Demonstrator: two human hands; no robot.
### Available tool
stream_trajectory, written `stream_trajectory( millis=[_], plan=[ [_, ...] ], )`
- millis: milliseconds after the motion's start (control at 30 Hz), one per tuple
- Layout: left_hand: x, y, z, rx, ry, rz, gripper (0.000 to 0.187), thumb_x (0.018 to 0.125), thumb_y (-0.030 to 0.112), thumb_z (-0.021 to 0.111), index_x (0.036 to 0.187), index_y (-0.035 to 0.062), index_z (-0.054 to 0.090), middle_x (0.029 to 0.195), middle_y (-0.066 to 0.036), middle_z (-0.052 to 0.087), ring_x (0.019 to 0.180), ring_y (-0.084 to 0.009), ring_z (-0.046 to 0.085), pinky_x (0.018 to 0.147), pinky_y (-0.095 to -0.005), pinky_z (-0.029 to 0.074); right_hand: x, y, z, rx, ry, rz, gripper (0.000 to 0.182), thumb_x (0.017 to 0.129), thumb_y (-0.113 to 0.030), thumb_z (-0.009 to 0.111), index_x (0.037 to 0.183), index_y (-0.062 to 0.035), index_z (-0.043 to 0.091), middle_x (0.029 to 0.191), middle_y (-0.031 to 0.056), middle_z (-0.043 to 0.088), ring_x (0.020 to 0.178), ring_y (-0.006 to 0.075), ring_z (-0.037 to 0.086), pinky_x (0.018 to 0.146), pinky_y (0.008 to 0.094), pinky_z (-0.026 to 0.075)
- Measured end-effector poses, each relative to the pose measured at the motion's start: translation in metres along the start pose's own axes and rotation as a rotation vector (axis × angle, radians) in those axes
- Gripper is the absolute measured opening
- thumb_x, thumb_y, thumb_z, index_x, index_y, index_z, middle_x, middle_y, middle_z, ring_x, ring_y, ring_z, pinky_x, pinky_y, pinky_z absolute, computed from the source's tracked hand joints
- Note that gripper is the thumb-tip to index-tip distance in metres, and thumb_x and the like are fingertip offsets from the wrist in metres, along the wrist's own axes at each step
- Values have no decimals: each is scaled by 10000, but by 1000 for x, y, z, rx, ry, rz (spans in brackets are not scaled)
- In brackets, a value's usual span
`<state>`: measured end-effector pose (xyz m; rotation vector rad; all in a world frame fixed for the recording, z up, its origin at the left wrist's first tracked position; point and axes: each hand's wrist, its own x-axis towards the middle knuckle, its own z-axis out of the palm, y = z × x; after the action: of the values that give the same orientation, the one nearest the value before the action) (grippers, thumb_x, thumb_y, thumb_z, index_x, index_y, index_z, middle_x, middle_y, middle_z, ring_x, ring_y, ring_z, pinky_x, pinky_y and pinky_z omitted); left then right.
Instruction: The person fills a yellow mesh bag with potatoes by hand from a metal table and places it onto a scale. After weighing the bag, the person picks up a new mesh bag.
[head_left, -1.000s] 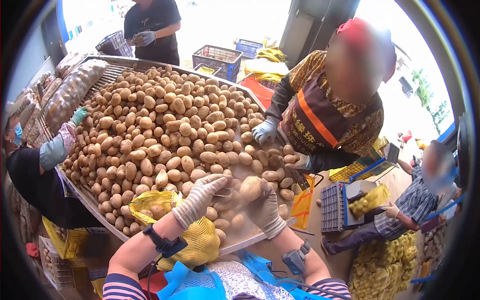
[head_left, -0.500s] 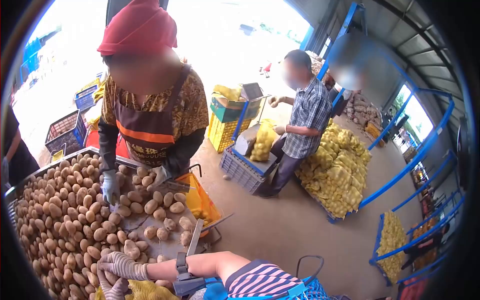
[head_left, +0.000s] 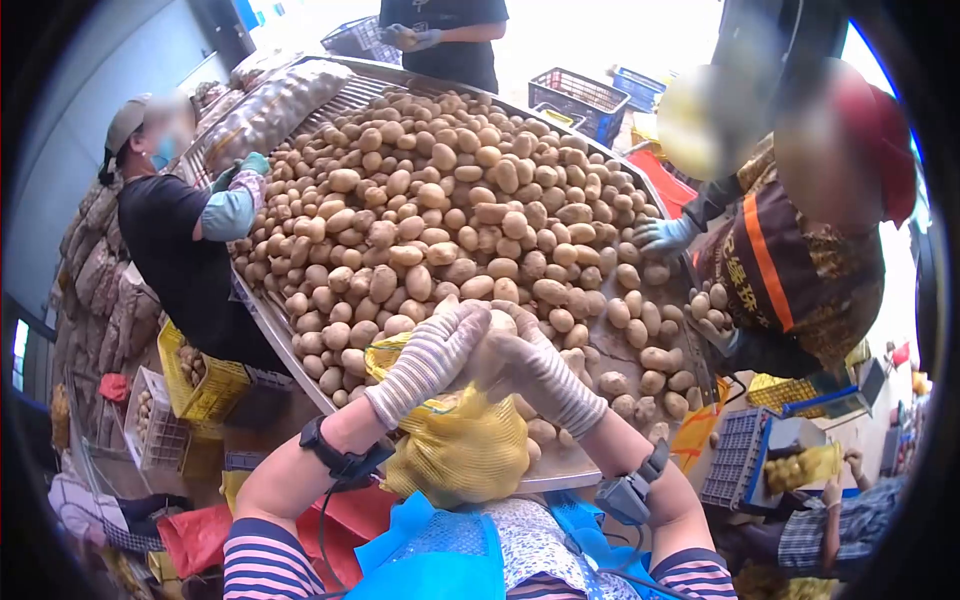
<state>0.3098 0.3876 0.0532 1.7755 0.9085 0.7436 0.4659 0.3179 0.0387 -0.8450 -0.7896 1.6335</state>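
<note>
Our right hand (head_left: 545,370) grips a potato (head_left: 503,322) over the mesh bag (head_left: 465,458), we cannot tell whether our left hand (head_left: 432,352) does, and a loose hold could drop it outside.

Left hand (head_left: 436,350), right hand (head_left: 545,370) above yellow bag (head_left: 462,455)

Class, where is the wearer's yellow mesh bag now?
In the head view, the yellow mesh bag is low and central, at the near edge of the table, just below the left hand and right hand.
</note>
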Motion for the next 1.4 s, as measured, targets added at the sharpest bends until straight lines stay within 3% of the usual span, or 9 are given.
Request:
stream_trajectory(
  millis=[133, 267, 400, 467, 633, 800, 933, 1200, 1400],
  plan=[
    [-17, -22, -68, 479, 445, 150, 559, 818, 190, 734, 1284, -14, 500, 1162, -148, 608, 1078, -202, 569, 928, -311, 470, 50, 13, 19, 88, 77, -118, 667, 835, -340, 686, 1346, -99, 331, 1101, 86, 529, 887, 179, 618, 579, 295, 570],
    [-66, -56, -60, -432, 337, -868, 678, 831, 221, 707, 1369, 53, 330, 1175, -88, 564, 1054, -236, 563, 806, -360, 515, 64, 47, 43, -118, -24, -145, 717, 837, -394, 695, 1367, -86, 322, 1174, 141, 537, 1025, 233, 604, 788, 336, 558],
    [-72, -107, -49, -945, 626, -915, 221, 827, 6, 503, 1031, 71, 562, 929, -38, 597, 761, -159, 578, 643, -317, 507, 57, 94, 15, -1484, -151, -239, 595, 832, -451, 621, 1256, -63, 465, 913, 208, 645, 908, 374, 625, 801, 478, 470],
    [-87, -175, -71, -1259, 471, -699, 226, 792, -33, 452, 975, 64, 544, 853, -24, 579, 607, -107, 494, 540, -243, 455, 47, 100, 18, -1525, -152, -277, 532, 852, -419, 596, 1232, -66, 477, 854, 192, 645, 816, 378, 619, 728, 492, 465],
    [-78, -33, -97, -1153, 523, -532, 330, 759, -49, 428, 1043, 65, 553, 809, 4, 559, 506, -60, 408, 398, -176, 325, 43, 103, 40, -1543, -282, -394, 463, 844, -330, 594, 1206, -64, 484, 875, 187, 626, 810, 358, 620, 672, 487, 489],
    [-99, -103, -97, -765, 684, -680, 337, 828, 260, 668, 1140, 180, 571, 1071, -25, 604, 933, -172, 578, 765, -370, 503, 5, 78, -35, -1352, 80, -809, 311, 815, -168, 612, 1112, -89, 570, 976, 119, 621, 854, 327, 610, 740, 437, 480],
    [-97, -125, -64, -761, 522, -1000, 752, 779, 544, 674, 1338, 106, 427, 1303, -89, 492, 1156, -267, 495, 866, -435, 483, 5, 86, -124, -1473, 420, -483, 274, 795, -130, 598, 1065, -86, 592, 1013, 130, 617, 941, 333, 584, 819, 439, 469],
    [-75, -178, -75, -1026, 716, -719, 242, 900, -18, 463, 1123, -1, 557, 1104, -138, 597, 967, -286, 608, 921, -467, 504, 102, 69, -120, -1579, 388, -555, 310, 767, -115, 607, 1077, -100, 604, 1127, 108, 597, 1060, 316, 555, 890, 435, 442],
    [-83, -124, -73, -1193, 578, -921, 324, 908, 143, 538, 1200, 2, 533, 1202, -179, 586, 1102, -333, 584, 946, -514, 494, 211, 63, -101, -1786, 222, -765, 297, 762, -133, 580, 1058, -108, 600, 1119, 91, 586, 1089, 275, 552, 912, 426, 426]
  ],
)
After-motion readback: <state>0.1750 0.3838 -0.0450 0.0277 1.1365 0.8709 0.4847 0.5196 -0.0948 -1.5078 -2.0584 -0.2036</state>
